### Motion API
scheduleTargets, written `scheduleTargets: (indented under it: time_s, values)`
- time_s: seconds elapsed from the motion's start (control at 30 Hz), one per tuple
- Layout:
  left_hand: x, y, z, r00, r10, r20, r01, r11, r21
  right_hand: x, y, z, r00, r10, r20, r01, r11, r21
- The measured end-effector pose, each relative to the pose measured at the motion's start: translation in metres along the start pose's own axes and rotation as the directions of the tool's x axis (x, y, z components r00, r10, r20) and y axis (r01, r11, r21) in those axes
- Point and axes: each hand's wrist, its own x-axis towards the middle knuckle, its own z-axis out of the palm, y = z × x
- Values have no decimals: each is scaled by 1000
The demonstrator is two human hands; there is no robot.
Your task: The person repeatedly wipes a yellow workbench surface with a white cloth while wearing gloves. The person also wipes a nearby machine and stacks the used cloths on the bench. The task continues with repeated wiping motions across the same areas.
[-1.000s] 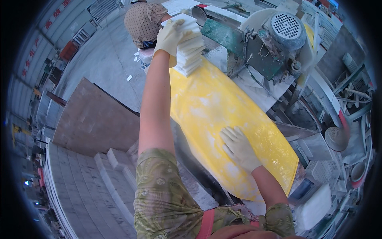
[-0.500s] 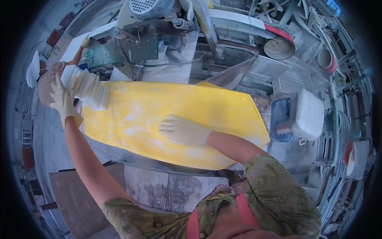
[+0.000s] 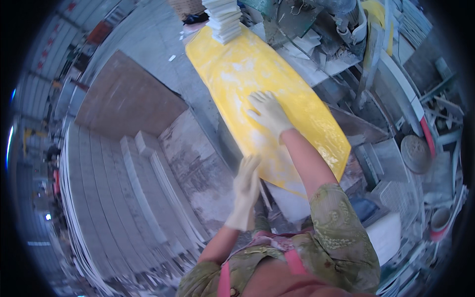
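Observation:
A yellow sheet with white, powdery smears covers a long work surface and shines wet at its near right end. Flat on it lies my right hand in a pale glove, fingers spread, holding nothing. My left hand, gloved the same way, is beside the sheet's near left edge, fingers stretched out and slightly blurred. I see nothing in it; whether it touches the edge I cannot tell. At the sheet's far end stands an uneven stack of white, tile-like pieces.
Long grey slabs are piled on the left, beside a brown board. To the right are a white plastic container and a round pan. Beyond the stack, part of another person shows at the top edge.
My view has swung left. My left hand has come back from beside the white stack and the other person to near my body. My right hand stays on the yellow sheet, its fingers now spread.

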Motion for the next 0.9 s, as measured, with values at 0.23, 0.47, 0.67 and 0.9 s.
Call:
scheduleTargets:
  time_s: [0.23,0.47,0.67,0.9]
  values:
    - [-148,77,13,877,-365,-313,422,896,138,-108,11,-123,982,-28,-184,103,905,413]
    - [-97,156,96,993,98,-67,-93,992,82,-398,138,-266,688,705,-173,-634,699,329]
    - [-65,162,140,992,-103,67,112,982,-154,-592,146,-350,358,835,-418,-923,385,-20]
    - [-42,175,174,979,-101,179,140,966,-219,-596,195,-419,392,757,-523,-910,404,-97]
